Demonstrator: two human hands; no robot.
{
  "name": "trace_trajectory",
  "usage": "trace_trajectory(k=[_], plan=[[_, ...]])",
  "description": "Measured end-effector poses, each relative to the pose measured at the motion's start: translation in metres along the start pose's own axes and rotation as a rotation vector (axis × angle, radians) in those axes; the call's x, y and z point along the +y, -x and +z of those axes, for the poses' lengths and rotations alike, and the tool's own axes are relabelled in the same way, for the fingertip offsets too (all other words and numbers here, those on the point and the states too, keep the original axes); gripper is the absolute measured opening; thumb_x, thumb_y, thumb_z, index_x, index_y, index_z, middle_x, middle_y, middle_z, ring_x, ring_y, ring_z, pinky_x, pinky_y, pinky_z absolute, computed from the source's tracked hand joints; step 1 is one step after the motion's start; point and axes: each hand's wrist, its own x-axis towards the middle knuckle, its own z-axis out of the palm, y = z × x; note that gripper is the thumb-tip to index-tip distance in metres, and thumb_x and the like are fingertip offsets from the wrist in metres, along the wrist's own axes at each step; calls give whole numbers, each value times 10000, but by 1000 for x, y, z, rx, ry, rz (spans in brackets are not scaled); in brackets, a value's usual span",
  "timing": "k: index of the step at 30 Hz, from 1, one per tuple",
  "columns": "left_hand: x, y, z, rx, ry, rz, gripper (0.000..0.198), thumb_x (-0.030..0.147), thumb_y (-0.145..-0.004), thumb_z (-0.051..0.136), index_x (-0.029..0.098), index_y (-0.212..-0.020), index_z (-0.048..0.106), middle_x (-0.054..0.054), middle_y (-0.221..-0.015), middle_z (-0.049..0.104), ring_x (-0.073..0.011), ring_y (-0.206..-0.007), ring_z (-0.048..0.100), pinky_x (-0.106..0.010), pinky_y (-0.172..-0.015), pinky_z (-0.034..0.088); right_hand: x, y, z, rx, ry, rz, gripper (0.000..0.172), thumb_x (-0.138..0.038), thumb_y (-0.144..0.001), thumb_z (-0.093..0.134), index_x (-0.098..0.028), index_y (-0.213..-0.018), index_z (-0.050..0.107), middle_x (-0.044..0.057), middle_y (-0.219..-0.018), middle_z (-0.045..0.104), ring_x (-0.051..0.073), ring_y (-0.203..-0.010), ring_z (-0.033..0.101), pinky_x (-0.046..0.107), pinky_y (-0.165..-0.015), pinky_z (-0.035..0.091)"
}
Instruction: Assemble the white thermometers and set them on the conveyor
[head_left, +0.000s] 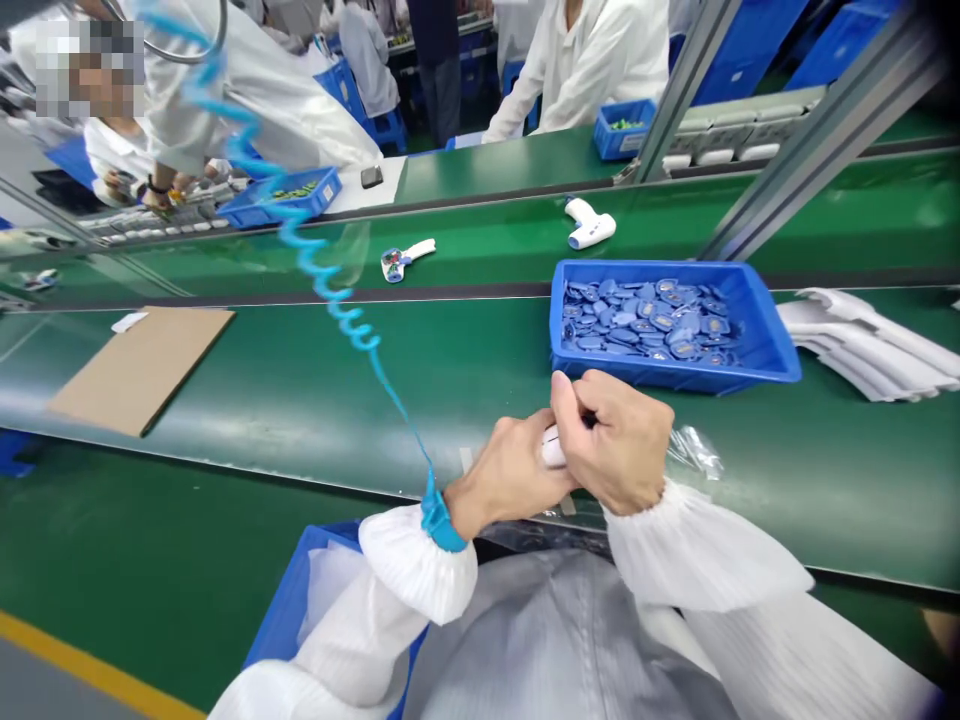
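Observation:
My left hand [517, 466] is closed around a white plastic housing [553, 447], which shows only in a small patch between my hands. My right hand [622, 440] is also closed on it, fingers curled and thumb raised. Most of the housing is hidden by my fingers. Just beyond my hands stands a blue bin [675, 378] full of small blue plastic parts [645, 318]. A blue wrist strap [442, 522] with a coiled cord [322, 280] is on my left wrist. Clear plastic film [696, 452] lies beside my right wrist.
On the green conveyor behind are a white gun-shaped thermometer [590, 224] and an opened one [405, 260] with its inside showing. White curved shells [877, 340] are stacked right of the bin. A cardboard sheet [142, 370] lies left. Metal posts [810, 130] rise at right. Co-workers sit opposite.

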Motion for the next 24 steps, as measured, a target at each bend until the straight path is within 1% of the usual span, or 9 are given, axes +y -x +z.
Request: trace_trajectory(k=[3,5,7,10,13,17,20,22,24], plan=[[1,0,1,-41,-127,35,279,293,-842,581,151,-1070,655,-98,-908,777,-262,-754,739,-316,-650,535,-2,-2,-2,-33,47,-106,512,-306,-978,555,-198,-506,388,-44,-498,379,77,-464,349,288,-480,219],[1,-2,1,-25,-289,19,287,275,-810,587,120,-1038,667,-141,-872,773,-317,-759,742,-372,-671,548,-1,-5,1,-16,40,-162,528,-276,-988,517,-204,-486,371,-39,-473,374,81,-453,354,300,-480,214],[1,-4,-1,15,-357,7,312,291,-814,585,113,-1059,662,-154,-888,772,-346,-785,743,-406,-695,556,1,-7,3,19,10,-145,538,-254,-996,482,-211,-480,338,-38,-467,362,81,-451,347,298,-489,232],[1,-5,-3,44,-256,16,357,340,-853,570,136,-1139,633,-121,-933,775,-320,-782,742,-378,-668,550,5,-5,1,19,-5,-73,509,-263,-1006,491,-203,-518,358,-46,-499,371,73,-474,344,274,-514,269],[2,-5,2,-12,-144,29,285,266,-842,554,150,-1084,650,-89,-897,770,-260,-733,730,-316,-621,527,7,0,-1,-39,68,-138,492,-299,-1001,525,-193,-534,413,-35,-526,418,81,-521,387,274,-533,274],[2,-10,8,-9,-254,-3,224,225,-779,586,120,-943,695,-148,-843,760,-314,-758,728,-366,-662,535,8,-3,6,-44,71,-232,519,-305,-987,507,-204,-485,420,-21,-487,416,96,-495,371,310,-499,216],[0,-13,5,33,-257,-8,219,261,-794,607,134,-952,691,-148,-897,765,-331,-802,730,-399,-718,542,8,-9,8,17,40,-177,551,-288,-998,463,-212,-460,374,-25,-460,392,89,-465,344,301,-491,220],[-3,-11,1,35,-100,35,252,299,-831,622,156,-1034,663,-107,-949,768,-283,-828,732,-355,-727,546,8,-10,5,72,38,-105,566,-277,-1006,461,-208,-456,345,-34,-441,364,79,-447,318,284,-487,233],[-7,-8,0,49,76,35,280,337,-857,641,178,-1088,633,-68,-1001,764,-230,-850,729,-298,-715,544,10,-9,1,96,37,-4,554,-292,-1011,470,-200,-470,388,-33,-445,391,76,-444,330,277,-495,247]])
